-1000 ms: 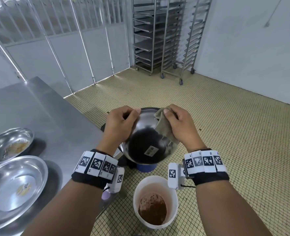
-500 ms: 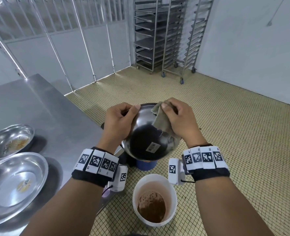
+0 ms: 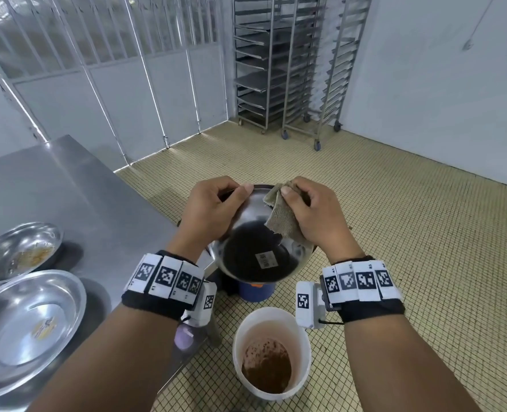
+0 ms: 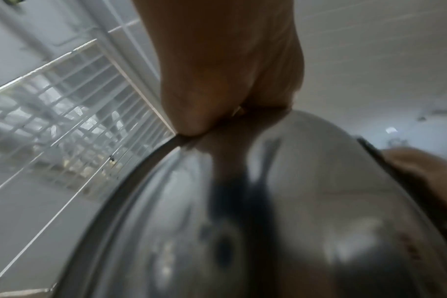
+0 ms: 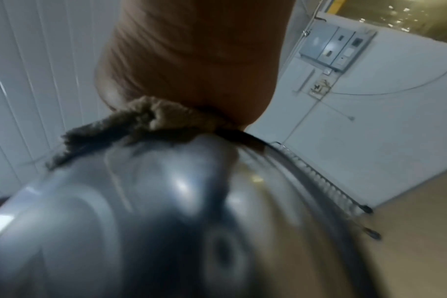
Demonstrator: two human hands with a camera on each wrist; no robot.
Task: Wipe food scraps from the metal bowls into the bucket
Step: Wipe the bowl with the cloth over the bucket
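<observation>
A metal bowl (image 3: pixel 255 257) is held tipped away from me, its underside with a label facing the head camera, above the floor just beyond the white bucket (image 3: pixel 271 355). My left hand (image 3: pixel 213 209) grips the bowl's far left rim, thumb on the outside. My right hand (image 3: pixel 311 215) pinches a beige cloth (image 3: pixel 282 217) against the right rim; the cloth hangs over the bowl's outside. In the left wrist view the bowl (image 4: pixel 268 211) fills the frame, blurred. In the right wrist view the cloth (image 5: pixel 146 119) sits bunched at the rim. The bucket holds brown scraps.
Two more metal bowls stand on the steel table (image 3: pixel 67 197) at the left: one (image 3: pixel 20 251) with yellowish scraps, one (image 3: pixel 29 328) nearer with a small bit of residue. A blue object (image 3: pixel 256 291) sits on the floor under the held bowl. Wheeled racks (image 3: pixel 293 66) stand by the far wall.
Both hands and the bowl have risen slightly, and the right hand with the cloth has shifted a little along the rim. The bucket and table bowls stay put.
</observation>
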